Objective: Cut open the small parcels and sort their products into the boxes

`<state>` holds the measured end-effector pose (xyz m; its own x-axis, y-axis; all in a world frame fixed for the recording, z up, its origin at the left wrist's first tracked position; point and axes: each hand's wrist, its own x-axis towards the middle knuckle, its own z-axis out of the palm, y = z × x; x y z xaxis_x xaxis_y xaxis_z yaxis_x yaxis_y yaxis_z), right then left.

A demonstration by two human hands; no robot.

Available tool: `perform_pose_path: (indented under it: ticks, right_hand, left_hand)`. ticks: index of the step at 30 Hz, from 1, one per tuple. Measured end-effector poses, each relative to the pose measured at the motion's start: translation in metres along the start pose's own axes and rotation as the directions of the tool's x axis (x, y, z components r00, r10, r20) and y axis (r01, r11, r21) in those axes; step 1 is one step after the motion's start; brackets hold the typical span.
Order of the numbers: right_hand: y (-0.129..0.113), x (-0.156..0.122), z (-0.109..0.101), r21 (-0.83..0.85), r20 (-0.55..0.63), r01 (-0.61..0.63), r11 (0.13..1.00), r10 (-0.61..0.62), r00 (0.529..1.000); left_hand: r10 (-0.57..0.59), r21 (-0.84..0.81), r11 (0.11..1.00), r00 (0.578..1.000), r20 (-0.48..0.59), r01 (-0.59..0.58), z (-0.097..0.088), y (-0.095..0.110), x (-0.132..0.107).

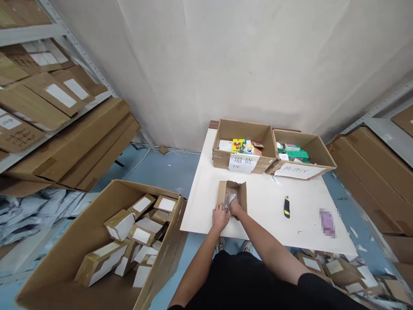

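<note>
A small open cardboard box (pixel 243 191) sits near the front of the white table. My left hand (pixel 220 216) grips its near left wall, fingers curled over the edge. My right hand (pixel 235 208) reaches inside, closed on a crumpled, see-through plastic wrapping (pixel 230 199). What the wrapping contains, if anything, is too small to make out. To the right of the box, a yellow and black utility knife (pixel 287 207) lies on the table.
Behind the small box stand a labelled carton (pixel 222 161) of colourful packages and another carton (pixel 325 165) with green-and-white packs. At left on the floor, a large cardboard box (pixel 97 215) contains several parcels. Shelves (pixel 32 34) of parcels flank the white table (pixel 258 226). More parcels (pixel 335 267) lie below right.
</note>
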<state>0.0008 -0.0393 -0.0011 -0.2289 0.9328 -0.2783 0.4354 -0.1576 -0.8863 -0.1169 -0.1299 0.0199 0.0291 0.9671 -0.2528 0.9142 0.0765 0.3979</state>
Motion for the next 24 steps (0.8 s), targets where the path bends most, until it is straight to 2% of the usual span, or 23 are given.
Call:
perform_pose_path:
  ticks: [2,5,8,11,14,18,21,24]
  right_hand:
    - [0.005,-0.01,-0.007,-0.15,-0.063,-0.002,0.989,-0.008,0.998]
    - [0.011,-0.03,-0.023,-0.402,-0.136,0.052,0.914,-0.116,0.984]
    - [0.021,-0.058,-0.039,-0.537,-0.123,0.095,0.838,-0.19,0.974]
    - [0.04,-0.089,-0.046,-0.632,-0.061,0.067,0.772,-0.135,0.989]
    - [0.06,-0.11,-0.042,-0.656,-0.053,0.0,0.755,-0.046,0.998]
    - [0.077,-0.113,-0.044,-0.619,-0.152,-0.057,0.783,-0.048,0.987]
    - [0.076,-0.111,-0.057,-0.58,-0.222,-0.045,0.814,-0.104,0.969]
    - [0.071,-0.119,-0.075,-0.547,-0.287,0.014,0.837,-0.203,0.936]
  left_hand:
    - [0.006,0.004,1.0,1.0,0.019,-0.007,-0.003,-0.001,0.001]
    - [0.034,-0.003,0.999,0.999,0.03,-0.034,-0.001,-0.002,0.001]
    - [0.088,-0.011,0.996,0.996,0.022,-0.088,0.011,-0.005,-0.001]
    - [0.143,-0.015,0.99,0.99,0.011,-0.143,0.025,-0.009,-0.007]
    - [0.197,-0.032,0.98,0.98,-0.006,-0.197,0.036,-0.011,-0.014]
    - [0.25,-0.081,0.965,0.968,-0.004,-0.249,0.04,-0.003,-0.021]
    - [0.27,-0.122,0.954,0.962,-0.041,-0.273,0.032,0.008,-0.021]
    - [0.289,-0.17,0.938,0.952,-0.104,-0.303,0.013,0.021,-0.017]
